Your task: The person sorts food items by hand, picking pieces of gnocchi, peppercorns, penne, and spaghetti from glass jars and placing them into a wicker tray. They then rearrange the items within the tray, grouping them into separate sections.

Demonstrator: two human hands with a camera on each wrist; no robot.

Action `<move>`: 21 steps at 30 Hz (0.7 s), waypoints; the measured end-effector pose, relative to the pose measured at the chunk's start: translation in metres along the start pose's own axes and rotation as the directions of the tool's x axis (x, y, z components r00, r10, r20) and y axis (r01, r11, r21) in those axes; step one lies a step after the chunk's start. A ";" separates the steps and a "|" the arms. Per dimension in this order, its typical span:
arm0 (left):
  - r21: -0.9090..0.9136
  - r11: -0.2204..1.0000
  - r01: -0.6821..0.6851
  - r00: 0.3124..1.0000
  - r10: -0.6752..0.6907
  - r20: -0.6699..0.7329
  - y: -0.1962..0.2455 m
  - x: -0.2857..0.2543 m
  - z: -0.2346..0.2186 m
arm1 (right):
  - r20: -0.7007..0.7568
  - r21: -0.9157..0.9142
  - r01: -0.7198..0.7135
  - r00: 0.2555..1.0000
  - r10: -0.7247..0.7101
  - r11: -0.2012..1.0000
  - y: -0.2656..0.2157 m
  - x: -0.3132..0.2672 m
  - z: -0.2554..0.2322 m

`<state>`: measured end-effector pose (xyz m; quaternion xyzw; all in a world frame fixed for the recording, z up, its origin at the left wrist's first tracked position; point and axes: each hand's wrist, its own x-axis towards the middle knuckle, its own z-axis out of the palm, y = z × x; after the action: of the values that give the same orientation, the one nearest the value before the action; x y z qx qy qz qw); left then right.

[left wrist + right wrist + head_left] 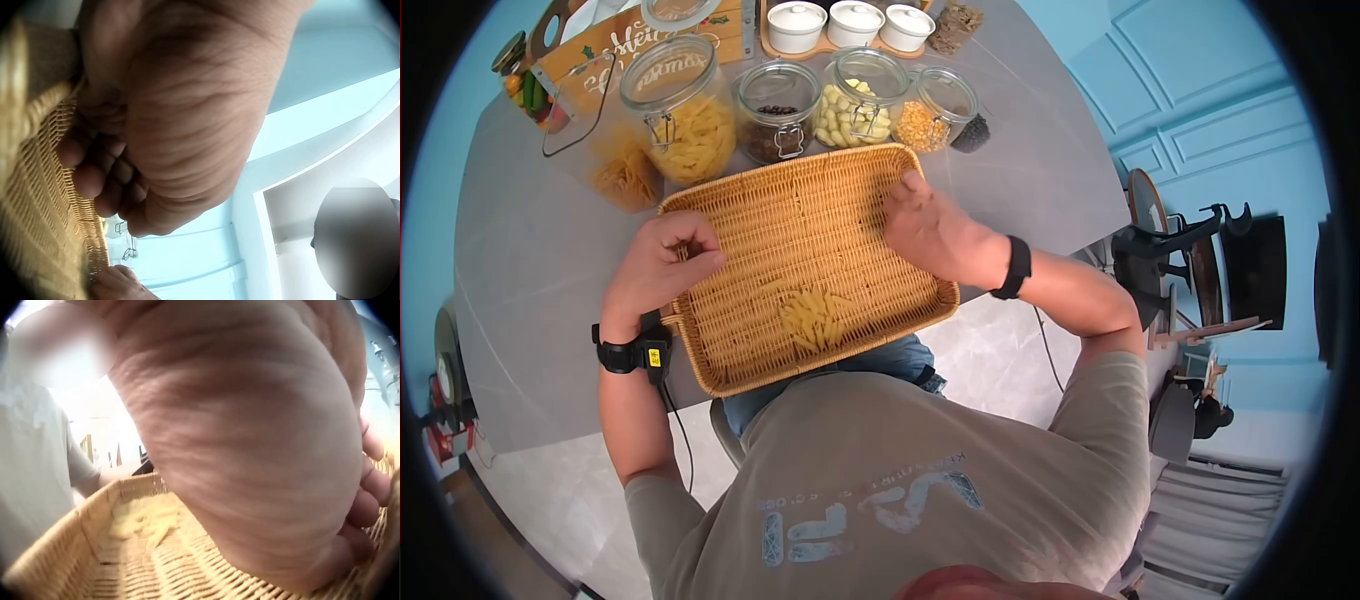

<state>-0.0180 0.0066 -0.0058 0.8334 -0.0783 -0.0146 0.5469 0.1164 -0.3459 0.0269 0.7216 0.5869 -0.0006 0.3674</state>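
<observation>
A shallow woven wicker basket (780, 230) lies near the table's front edge, its near side over the person's lap. A small pile of penne (813, 318) lies in it toward the near side. Over the left rim, my left hand (655, 262) has its fingers loosely curled and its thumb pointing inward; nothing shows between them. At the basket's right end, my right hand (930, 228) hangs over the inside with relaxed, slightly bent fingers close to the far right corner. In the right wrist view, its palm hides much of the weave.
Behind the basket stand glass clip-top jars of penne (690, 135), dark beans (778, 135), pale yellow pieces (852, 118) and orange grains (922, 125). A bag of pasta (625, 175) lies left. Farther back are a wooden crate (590, 60) and lidded white pots (855, 25).
</observation>
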 end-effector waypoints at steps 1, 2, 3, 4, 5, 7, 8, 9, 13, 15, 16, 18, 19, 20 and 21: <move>0.000 1.000 -0.005 1.000 0.005 -0.003 -0.001 0.000 0.000 | -0.073 0.076 -0.013 0.997 0.018 0.997 0.010 0.000 0.003; -0.003 1.000 -0.006 1.000 0.006 -0.002 -0.001 0.000 0.000 | -0.144 0.153 -0.019 0.989 0.041 0.988 0.018 -0.001 0.006; -0.007 1.000 -0.008 1.000 0.008 -0.004 -0.002 0.000 0.001 | -0.203 0.255 -0.014 0.977 0.068 0.967 0.025 -0.004 0.002; -0.009 1.000 -0.010 1.000 0.010 -0.004 -0.002 0.000 0.001 | -0.258 0.355 -0.005 0.961 0.103 0.935 0.033 -0.009 -0.005; -0.014 1.000 -0.009 1.000 0.009 -0.002 -0.002 0.000 0.001 | -0.307 0.452 0.009 0.940 0.146 0.892 0.036 -0.012 -0.008; -0.025 1.000 -0.010 1.000 0.010 0.003 -0.003 0.000 0.001 | -0.293 0.478 0.001 0.943 0.158 0.878 0.034 -0.014 -0.003; -0.025 1.000 -0.011 1.000 0.011 0.002 -0.003 0.001 0.000 | -0.286 0.491 -0.003 0.944 0.164 0.871 0.033 -0.016 0.001; -0.024 1.000 -0.011 1.000 0.011 0.001 -0.004 0.001 0.001 | -0.307 0.465 0.024 0.942 0.136 0.885 0.031 -0.019 0.006; -0.022 0.999 -0.032 0.999 0.032 0.002 -0.004 0.001 0.001 | -0.335 0.447 0.100 0.940 0.063 0.889 0.019 -0.024 0.015; -0.023 0.999 -0.025 1.000 0.026 0.008 -0.004 0.002 0.001 | -0.319 0.435 0.103 0.946 0.047 0.894 0.014 -0.023 0.015; -0.023 1.000 -0.022 1.000 0.022 0.011 -0.004 0.002 0.000 | -0.308 0.407 0.097 0.951 0.036 0.908 0.011 -0.022 0.015; -0.032 0.999 -0.021 1.000 0.021 0.010 -0.005 0.001 0.000 | -0.306 0.380 0.090 0.952 0.033 0.921 0.009 -0.019 0.017; -0.037 0.999 -0.020 1.000 0.020 0.009 -0.005 0.001 0.000 | -0.314 0.383 0.087 0.949 0.041 0.919 0.008 -0.016 0.020; -0.036 0.999 -0.017 1.000 0.017 0.007 -0.004 0.001 0.000 | -0.321 0.386 0.085 0.946 0.048 0.919 0.007 -0.014 0.023; -0.036 0.999 -0.013 1.000 0.014 0.006 -0.004 0.001 0.000 | -0.315 0.347 0.074 0.948 0.042 0.935 0.005 -0.013 0.026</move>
<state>-0.0168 0.0077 -0.0093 0.8228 -0.0853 -0.0147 0.5618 0.1279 -0.3705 0.0162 0.7616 0.6345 0.0068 0.1319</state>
